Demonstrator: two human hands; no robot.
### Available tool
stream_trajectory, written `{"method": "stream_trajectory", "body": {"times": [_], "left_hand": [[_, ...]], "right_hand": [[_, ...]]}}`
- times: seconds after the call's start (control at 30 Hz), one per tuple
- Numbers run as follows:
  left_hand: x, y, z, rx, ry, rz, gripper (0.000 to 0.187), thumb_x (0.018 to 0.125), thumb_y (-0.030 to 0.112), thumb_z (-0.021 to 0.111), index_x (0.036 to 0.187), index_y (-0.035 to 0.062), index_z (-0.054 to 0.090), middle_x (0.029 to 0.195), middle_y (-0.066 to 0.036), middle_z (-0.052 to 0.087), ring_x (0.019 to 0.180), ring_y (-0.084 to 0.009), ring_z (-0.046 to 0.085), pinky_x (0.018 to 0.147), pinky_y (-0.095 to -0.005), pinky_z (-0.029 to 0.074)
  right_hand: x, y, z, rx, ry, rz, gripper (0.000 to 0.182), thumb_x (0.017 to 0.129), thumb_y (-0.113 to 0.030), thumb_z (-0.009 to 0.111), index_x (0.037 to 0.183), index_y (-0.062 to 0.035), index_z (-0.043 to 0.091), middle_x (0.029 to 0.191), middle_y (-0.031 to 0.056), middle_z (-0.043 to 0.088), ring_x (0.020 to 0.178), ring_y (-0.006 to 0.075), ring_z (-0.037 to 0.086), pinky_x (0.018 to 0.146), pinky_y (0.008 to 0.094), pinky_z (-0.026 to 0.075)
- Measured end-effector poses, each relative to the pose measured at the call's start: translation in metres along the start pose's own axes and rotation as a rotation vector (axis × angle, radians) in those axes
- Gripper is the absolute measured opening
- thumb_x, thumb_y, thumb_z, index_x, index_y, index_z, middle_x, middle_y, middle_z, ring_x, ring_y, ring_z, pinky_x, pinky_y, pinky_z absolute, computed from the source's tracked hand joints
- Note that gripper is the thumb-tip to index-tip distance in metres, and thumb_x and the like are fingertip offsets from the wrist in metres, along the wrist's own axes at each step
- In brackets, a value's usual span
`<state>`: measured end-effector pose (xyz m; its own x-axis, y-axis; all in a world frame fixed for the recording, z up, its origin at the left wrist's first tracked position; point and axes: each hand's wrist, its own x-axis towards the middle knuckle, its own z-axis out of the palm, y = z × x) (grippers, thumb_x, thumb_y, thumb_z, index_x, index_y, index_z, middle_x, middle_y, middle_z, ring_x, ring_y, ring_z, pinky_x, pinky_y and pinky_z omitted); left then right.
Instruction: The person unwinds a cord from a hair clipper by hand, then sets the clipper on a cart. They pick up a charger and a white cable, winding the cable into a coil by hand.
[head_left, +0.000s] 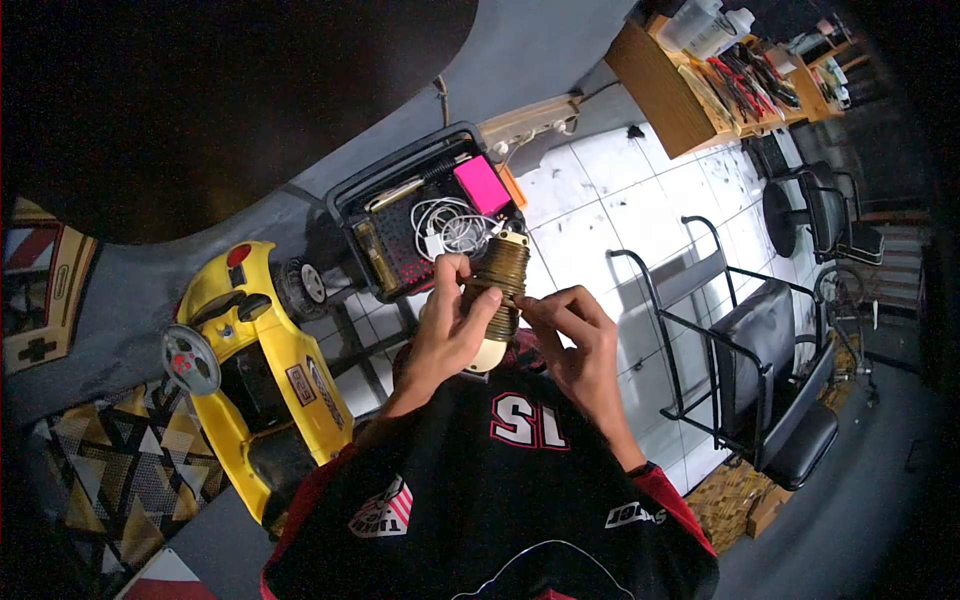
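Observation:
In front of my chest is a long cream-coloured bar [488,356] with rounded ends, and brownish-gold cord [503,262] is wound around its middle in many tight turns. My left hand [447,328] grips it from the left, thumb lying across the turns. On the other side, the fingertips of my right hand [575,335] are pinched at the edge of the windings, apparently on the cord; the fingers partly hide what they hold. Just beyond the bar stands a dark plastic basket [345,215] holding a coiled white cable [450,228] and a bright pink box [482,185].
A yellow ride-on toy car [290,375] stands at left. To the right is a black-framed chair [755,340] on white tiles. A wooden shelf unit [665,85] with tools and bottles stands far right. A socket strip [530,122] lies along the wall.

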<state>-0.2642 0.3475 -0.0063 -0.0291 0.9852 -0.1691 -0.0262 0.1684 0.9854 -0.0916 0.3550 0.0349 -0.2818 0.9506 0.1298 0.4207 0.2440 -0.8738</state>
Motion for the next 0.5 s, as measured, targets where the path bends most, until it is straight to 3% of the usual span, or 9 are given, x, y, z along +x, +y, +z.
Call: {"method": "stream_trajectory", "body": {"times": [0.2, 0.3, 0.37, 0.5], "left_hand": [[0.004, -0.022, -0.002, 0.135, 0.045, 0.094, 0.030, 0.091, 0.017, 0.054, 0.106, 0.0013, 0.033, 0.088, -0.013, 0.050, 0.078, -0.0178, 0.052, 0.069, -0.0345, 0.044], [0.004, -0.015, -0.002, 0.144, 0.022, 0.075, 0.031, 0.091, 0.018, 0.053, 0.107, 0.0008, 0.032, 0.087, -0.014, 0.050, 0.080, -0.0208, 0.053, 0.072, -0.0373, 0.044], [0.004, -0.005, -0.001, 0.104, 0.007, 0.043, 0.031, 0.091, 0.017, 0.053, 0.107, 0.0008, 0.032, 0.086, -0.015, 0.050, 0.079, -0.0226, 0.053, 0.072, -0.0384, 0.043], [0.006, -0.024, -0.005, 0.246, -0.013, 0.219, 0.031, 0.091, 0.014, 0.053, 0.106, 0.0011, 0.030, 0.083, -0.014, 0.050, 0.070, -0.0233, 0.053, 0.066, -0.0373, 0.044]], "right_hand": [[-0.002, 0.009, 0.003, -0.142, 0.044, -0.063, 0.043, 0.067, 0.004, 0.071, 0.109, -0.0042, 0.067, 0.083, 0.0107, 0.060, 0.076, 0.0244, 0.061, 0.066, 0.0321, 0.051], [0.001, 0.010, 0.010, -0.184, 0.141, -0.103, 0.027, 0.075, 0.006, 0.071, 0.100, -0.0023, 0.069, 0.074, 0.0090, 0.060, 0.064, 0.0183, 0.060, 0.055, 0.0296, 0.047], [0.001, 0.017, 0.012, -0.192, 0.136, -0.158, 0.025, 0.074, 0.006, 0.072, 0.098, -0.0017, 0.068, 0.075, 0.0093, 0.060, 0.064, 0.0192, 0.060, 0.055, 0.0301, 0.047], [0.002, 0.022, 0.007, -0.258, 0.143, -0.312, 0.023, 0.072, 0.006, 0.073, 0.093, -0.0004, 0.067, 0.074, 0.0092, 0.060, 0.065, 0.0205, 0.061, 0.056, 0.0300, 0.048]]}}
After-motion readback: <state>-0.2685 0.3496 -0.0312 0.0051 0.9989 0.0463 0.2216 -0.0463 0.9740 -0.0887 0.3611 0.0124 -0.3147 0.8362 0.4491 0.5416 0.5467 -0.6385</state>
